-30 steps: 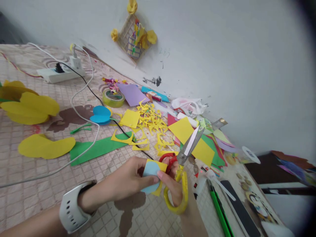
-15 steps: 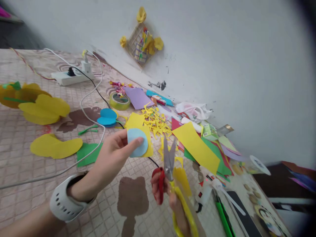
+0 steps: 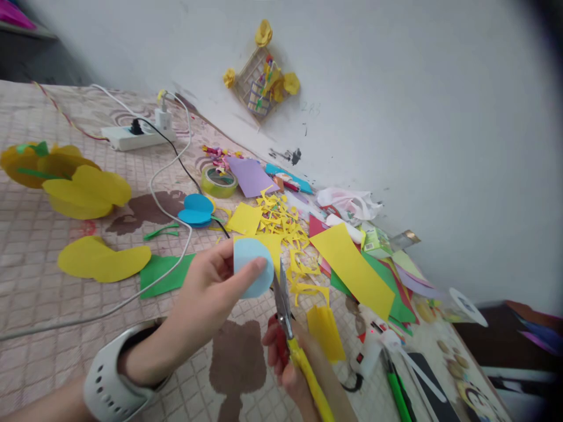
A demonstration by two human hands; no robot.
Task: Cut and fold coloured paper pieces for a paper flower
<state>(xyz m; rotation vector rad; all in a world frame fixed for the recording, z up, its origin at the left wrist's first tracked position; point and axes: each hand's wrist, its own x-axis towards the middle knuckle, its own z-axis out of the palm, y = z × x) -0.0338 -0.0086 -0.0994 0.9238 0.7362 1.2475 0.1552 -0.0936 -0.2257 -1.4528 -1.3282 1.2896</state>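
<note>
Between thumb and fingers, my left hand (image 3: 215, 293) pinches a light blue rounded paper piece (image 3: 250, 258) laid over a yellow paper square (image 3: 273, 246). A watch with a pale strap (image 3: 109, 375) is on that wrist. My right hand (image 3: 290, 363) grips scissors (image 3: 284, 308) with a red and a yellow handle loop. Their blades stand at the right edge of the yellow square, beside the blue piece, and look nearly closed. The red loop is mostly hidden by the fingers. Yellow scraps (image 3: 285, 223) lie just beyond the papers.
Yellow paper petals (image 3: 103, 258) and a blue folded paper shape (image 3: 196, 210) lie left. A white cable (image 3: 169, 206) crosses there from a power strip (image 3: 136, 136). Clear tape (image 3: 219, 180) sits behind. Coloured sheets (image 3: 354, 266), a green cutter (image 3: 399, 387) and a glue gun (image 3: 367, 357) are right.
The scissors have moved left and turned, their blades coming together at the yellow paper's edge. My left hand and papers have shifted slightly right and down in view.
</note>
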